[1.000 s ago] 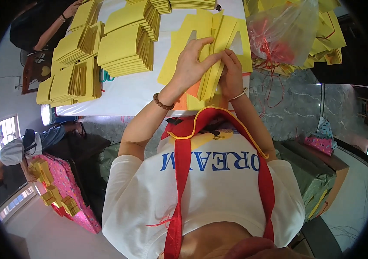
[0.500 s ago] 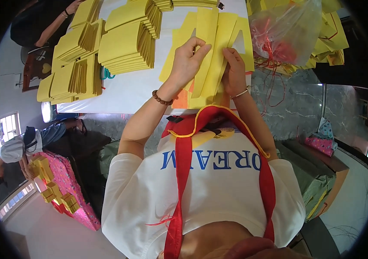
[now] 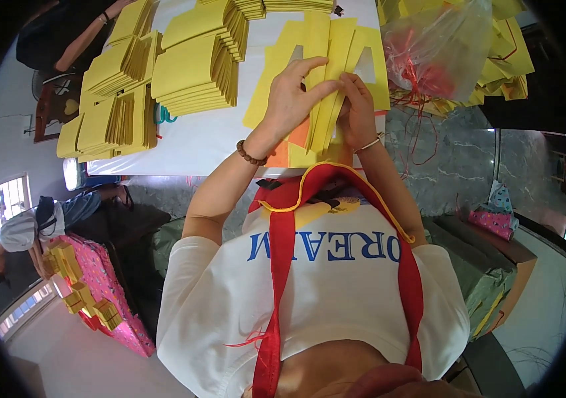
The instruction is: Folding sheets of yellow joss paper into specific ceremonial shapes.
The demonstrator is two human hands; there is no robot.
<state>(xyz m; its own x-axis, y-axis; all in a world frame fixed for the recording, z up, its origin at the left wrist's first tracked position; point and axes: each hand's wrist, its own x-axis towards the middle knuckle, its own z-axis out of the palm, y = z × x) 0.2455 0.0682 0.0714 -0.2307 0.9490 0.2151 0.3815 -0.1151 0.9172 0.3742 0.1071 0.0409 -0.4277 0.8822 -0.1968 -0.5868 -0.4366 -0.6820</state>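
Observation:
A yellow paper sheet (image 3: 321, 43) with long lengthwise folds stands partly raised above other yellow sheets (image 3: 274, 66) at the table's near edge. My left hand (image 3: 294, 94) is on its left side, index finger curled at the left flap and thumb reaching across to the middle fold. My right hand (image 3: 358, 109) holds the right side, fingertips bent over the edge close to my left thumb; its lower fingers are partly hidden. An orange-red piece (image 3: 278, 156) shows under the sheet beside my left wrist.
Several stacks of folded yellow paper (image 3: 193, 73) fill the table's (image 3: 213, 129) left side, near a green item (image 3: 165, 115). At right are a clear plastic bag (image 3: 439, 50) with red contents and more yellow paper (image 3: 508, 56). A co-worker's arm (image 3: 84, 46) is at upper left.
The two long flaps have drawn together into a narrower strip. My left thumb has moved right toward my right fingertips, and its index finger has straightened somewhat.

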